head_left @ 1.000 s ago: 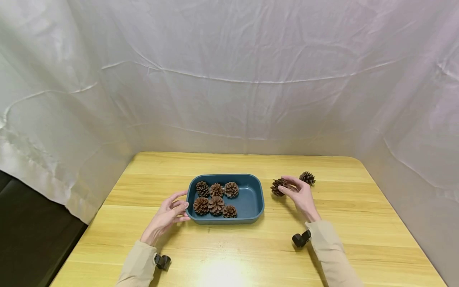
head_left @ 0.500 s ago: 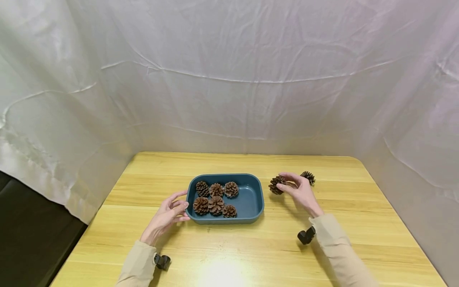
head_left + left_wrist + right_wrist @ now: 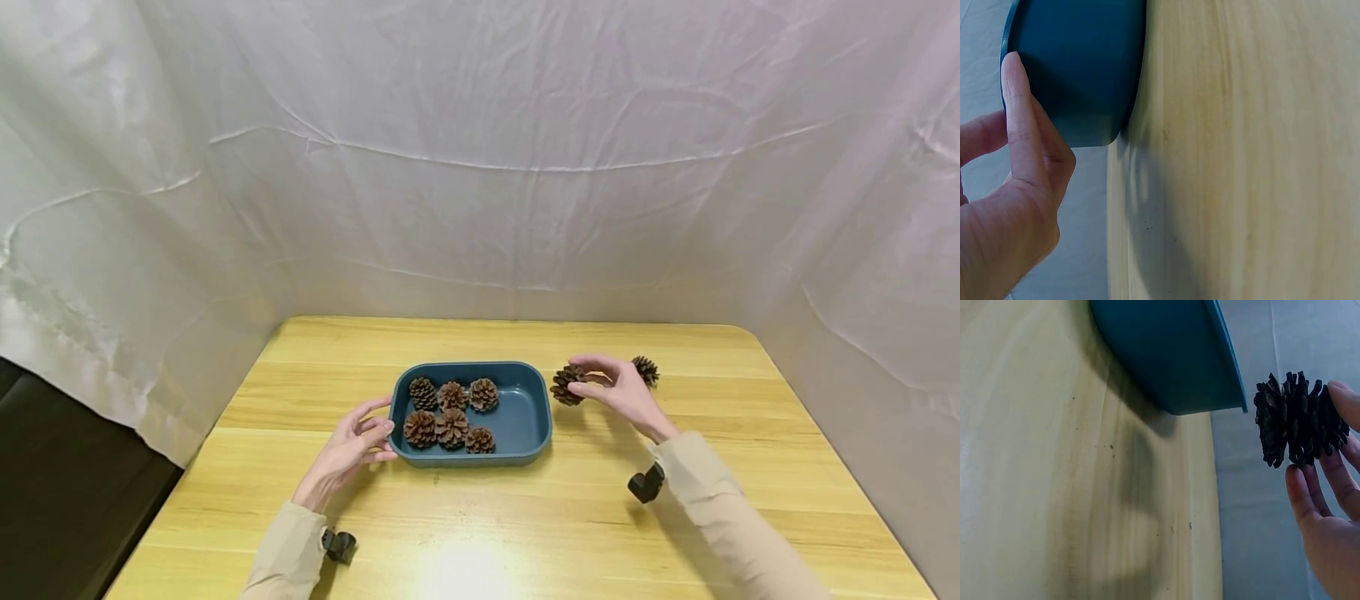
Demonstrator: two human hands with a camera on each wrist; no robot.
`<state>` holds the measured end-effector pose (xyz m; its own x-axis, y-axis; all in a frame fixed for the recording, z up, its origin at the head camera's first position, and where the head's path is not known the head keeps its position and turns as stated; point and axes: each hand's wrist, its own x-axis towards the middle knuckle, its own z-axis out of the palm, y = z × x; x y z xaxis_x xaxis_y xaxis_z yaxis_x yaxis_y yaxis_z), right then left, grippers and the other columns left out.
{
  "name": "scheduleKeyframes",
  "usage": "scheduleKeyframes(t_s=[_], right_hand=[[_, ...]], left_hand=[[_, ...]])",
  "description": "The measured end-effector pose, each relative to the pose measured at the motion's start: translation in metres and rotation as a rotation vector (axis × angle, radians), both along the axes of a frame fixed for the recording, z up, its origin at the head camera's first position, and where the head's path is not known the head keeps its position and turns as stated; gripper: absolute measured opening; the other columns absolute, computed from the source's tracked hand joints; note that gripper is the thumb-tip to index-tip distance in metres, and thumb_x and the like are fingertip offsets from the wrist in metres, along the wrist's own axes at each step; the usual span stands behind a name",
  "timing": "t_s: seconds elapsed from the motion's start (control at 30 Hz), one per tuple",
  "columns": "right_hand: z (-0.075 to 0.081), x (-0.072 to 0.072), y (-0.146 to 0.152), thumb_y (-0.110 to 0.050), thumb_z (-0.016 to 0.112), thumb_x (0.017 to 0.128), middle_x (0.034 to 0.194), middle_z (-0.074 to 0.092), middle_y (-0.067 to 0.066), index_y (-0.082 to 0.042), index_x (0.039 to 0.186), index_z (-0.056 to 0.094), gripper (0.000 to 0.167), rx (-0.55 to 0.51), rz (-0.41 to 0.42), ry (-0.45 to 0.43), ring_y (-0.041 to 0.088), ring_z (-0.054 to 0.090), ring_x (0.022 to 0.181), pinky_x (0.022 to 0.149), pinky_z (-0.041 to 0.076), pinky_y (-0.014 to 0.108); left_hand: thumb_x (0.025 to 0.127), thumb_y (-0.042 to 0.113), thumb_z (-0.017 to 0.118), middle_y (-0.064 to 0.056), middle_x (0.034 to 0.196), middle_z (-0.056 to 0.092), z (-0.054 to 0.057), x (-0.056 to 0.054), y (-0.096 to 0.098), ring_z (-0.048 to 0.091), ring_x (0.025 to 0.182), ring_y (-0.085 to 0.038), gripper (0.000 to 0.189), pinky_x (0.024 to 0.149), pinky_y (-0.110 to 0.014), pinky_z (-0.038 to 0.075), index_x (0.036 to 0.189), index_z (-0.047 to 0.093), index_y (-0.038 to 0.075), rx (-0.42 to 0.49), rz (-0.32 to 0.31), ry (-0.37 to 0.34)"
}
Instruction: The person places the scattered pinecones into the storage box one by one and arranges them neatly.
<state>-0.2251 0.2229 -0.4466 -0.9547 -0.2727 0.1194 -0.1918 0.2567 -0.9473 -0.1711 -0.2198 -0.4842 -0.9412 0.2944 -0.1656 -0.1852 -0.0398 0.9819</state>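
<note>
Dark brown and scaly, a pinecone (image 3: 567, 387) is pinched between the thumb and fingers of my right hand (image 3: 624, 398), raised just right of the tray. The right wrist view shows this pinecone (image 3: 1300, 419) apart from the tray's wall (image 3: 1172, 362). The blue rectangular tray (image 3: 517, 457) rests on the table with several pinecones (image 3: 452, 427) in its left and middle parts. My left hand (image 3: 347, 443) holds the tray's left end, thumb at the rim and fingers along the outside. In the left wrist view, the thumb (image 3: 1022, 125) lies against that end wall.
One more pinecone (image 3: 646, 370) lies on the table behind my right hand. The wooden table (image 3: 540, 533) has pale cloth (image 3: 517, 208) hanging behind and at its sides. A dark seat-like surface (image 3: 60, 483) is at the lower left.
My right hand has moved left toward the tray, lifting the pinecone with it. The left hand and the tray have stayed in place.
</note>
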Motion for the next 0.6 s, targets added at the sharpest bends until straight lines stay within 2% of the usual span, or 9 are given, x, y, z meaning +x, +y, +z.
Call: scheduleKeyframes(t_s=[0.17, 0.33, 0.6], right_hand=[[0.008, -0.002, -0.003, -0.015, 0.079, 0.087, 0.138, 0.06, 0.022, 0.001, 0.135, 0.059, 0.055, 0.035, 0.053, -0.033, 0.009, 0.063, 0.115, 0.095, 0.057, 0.015], [0.015, -0.003, -0.008, -0.015, 0.078, 0.087, 0.138, 0.06, 0.022, 0.001, 0.133, 0.06, 0.052, 0.046, 0.127, -0.03, 0.02, 0.061, 0.12, 0.097, 0.056, 0.016], [0.023, -0.006, -0.022, -0.009, 0.078, 0.087, 0.133, 0.06, 0.025, 0.007, 0.131, 0.059, 0.05, 0.041, 0.265, -0.024, 0.01, 0.063, 0.111, 0.094, 0.059, 0.02]], left_hand=[[0.103, 0.003, 0.052, 0.0, 0.101, 0.062, 0.001, 0.0, 0.0, 0.064, 0.073, -0.007, 0.062, 0.075, -0.025, 0.066, 0.157, 0.021, -0.003, 0.001, -0.001, 0.001], [0.103, 0.003, 0.051, -0.001, 0.102, 0.062, 0.001, 0.0, 0.0, 0.064, 0.073, -0.007, 0.062, 0.075, -0.025, 0.066, 0.157, 0.021, -0.003, -0.003, 0.0, -0.004], [0.103, 0.003, 0.052, 0.0, 0.102, 0.063, 0.001, 0.0, 0.001, 0.064, 0.072, -0.007, 0.062, 0.074, -0.024, 0.066, 0.156, 0.021, -0.003, -0.001, 0.003, -0.005]])
